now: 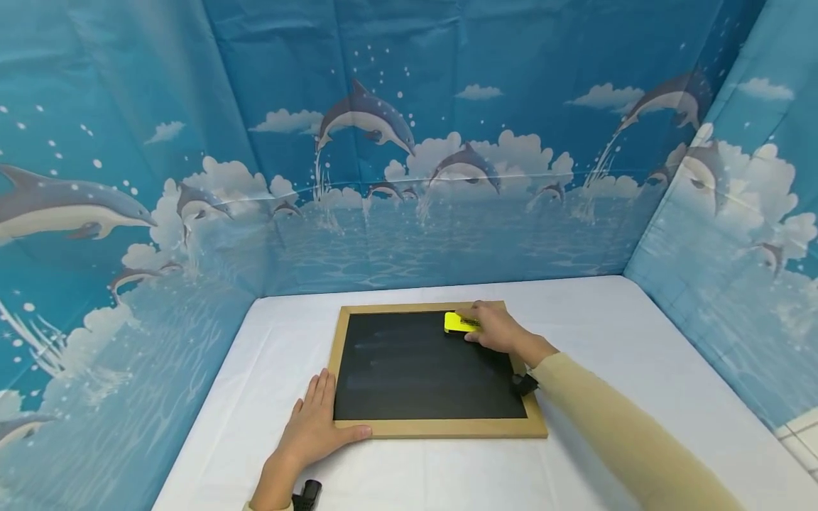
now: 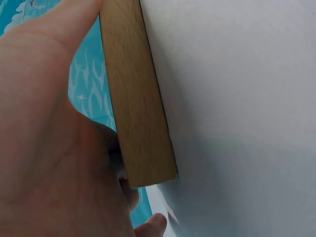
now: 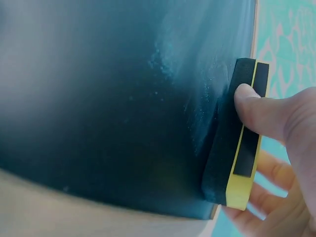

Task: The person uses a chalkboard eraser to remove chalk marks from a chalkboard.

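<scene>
A small blackboard (image 1: 422,376) with a light wooden frame (image 1: 447,429) lies flat on the white-covered table. Near its top right, my right hand (image 1: 498,328) grips a yellow board eraser (image 1: 452,323) between thumb and fingers. The dark felt side of the eraser (image 3: 224,153) faces the board, and pale chalk dust (image 3: 165,64) shows beside it in the right wrist view. At the lower left corner my left hand (image 1: 313,426) rests with straight fingers along the left side and the thumb on the bottom frame edge. The left wrist view shows that wooden edge (image 2: 138,98) close to the palm.
White cloth (image 1: 255,369) covers the table around the board. A blue curtain printed with dolphins (image 1: 409,234) encloses the back and both sides. Black straps with small devices (image 1: 309,493) sit on the wrists. Faint chalk smears mark the board's left part.
</scene>
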The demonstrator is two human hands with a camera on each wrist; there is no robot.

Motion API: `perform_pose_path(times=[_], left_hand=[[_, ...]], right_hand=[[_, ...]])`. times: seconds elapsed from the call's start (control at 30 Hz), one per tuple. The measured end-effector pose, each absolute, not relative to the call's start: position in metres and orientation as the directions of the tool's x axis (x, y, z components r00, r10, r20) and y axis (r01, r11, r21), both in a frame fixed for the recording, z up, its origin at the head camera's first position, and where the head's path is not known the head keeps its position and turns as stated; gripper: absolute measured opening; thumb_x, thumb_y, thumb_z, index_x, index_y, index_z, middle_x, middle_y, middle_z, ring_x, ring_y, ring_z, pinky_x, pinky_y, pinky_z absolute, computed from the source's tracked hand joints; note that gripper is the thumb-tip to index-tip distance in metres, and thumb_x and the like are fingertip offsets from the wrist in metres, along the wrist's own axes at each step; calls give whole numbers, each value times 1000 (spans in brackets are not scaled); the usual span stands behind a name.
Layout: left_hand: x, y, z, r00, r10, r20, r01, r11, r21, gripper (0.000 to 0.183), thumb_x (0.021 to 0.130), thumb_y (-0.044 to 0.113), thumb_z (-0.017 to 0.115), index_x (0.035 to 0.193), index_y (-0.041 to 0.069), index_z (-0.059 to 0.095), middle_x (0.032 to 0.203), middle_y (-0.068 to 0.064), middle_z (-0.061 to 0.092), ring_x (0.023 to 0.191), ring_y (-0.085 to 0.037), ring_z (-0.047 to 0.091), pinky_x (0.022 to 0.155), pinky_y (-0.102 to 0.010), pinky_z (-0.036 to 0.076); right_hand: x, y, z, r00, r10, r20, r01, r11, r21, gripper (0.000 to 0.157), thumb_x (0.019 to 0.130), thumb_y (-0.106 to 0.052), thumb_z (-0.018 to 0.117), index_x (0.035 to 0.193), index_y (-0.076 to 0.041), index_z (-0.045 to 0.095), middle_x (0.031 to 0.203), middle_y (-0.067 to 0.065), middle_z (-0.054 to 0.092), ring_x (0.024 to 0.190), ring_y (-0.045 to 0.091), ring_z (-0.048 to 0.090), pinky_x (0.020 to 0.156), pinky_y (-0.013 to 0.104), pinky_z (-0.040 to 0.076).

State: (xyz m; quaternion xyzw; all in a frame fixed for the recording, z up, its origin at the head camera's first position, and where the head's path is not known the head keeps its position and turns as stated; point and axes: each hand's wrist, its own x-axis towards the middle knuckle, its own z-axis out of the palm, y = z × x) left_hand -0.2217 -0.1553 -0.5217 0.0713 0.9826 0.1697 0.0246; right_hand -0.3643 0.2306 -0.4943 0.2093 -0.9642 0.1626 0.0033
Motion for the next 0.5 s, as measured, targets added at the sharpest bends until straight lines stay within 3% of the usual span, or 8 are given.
perform_pose_path(times=[0.3, 0.5], left_hand=[[-222, -156, -521, -988, 148, -48, 121, 922, 367, 132, 50, 87, 51, 146, 6, 10, 151, -11, 6, 137, -29, 2, 100, -62, 13], [-221, -157, -521, -988, 147, -41, 121, 920, 373, 132, 51, 87, 51, 146, 5, 11, 151, -12, 6, 137, -30, 3, 100, -62, 13]], right_hand=[[-355, 245, -486, -913, -391, 119, -406, 836, -368, 65, 78, -42, 68, 137, -27, 43, 125, 3, 49, 109, 25, 47, 87, 48, 40], [-340, 259, -476, -903, -376, 205, -425, 846, -322, 64, 77, -42, 69, 135, -31, 44, 115, -2, 53, 97, 17, 51, 81, 42, 44]])
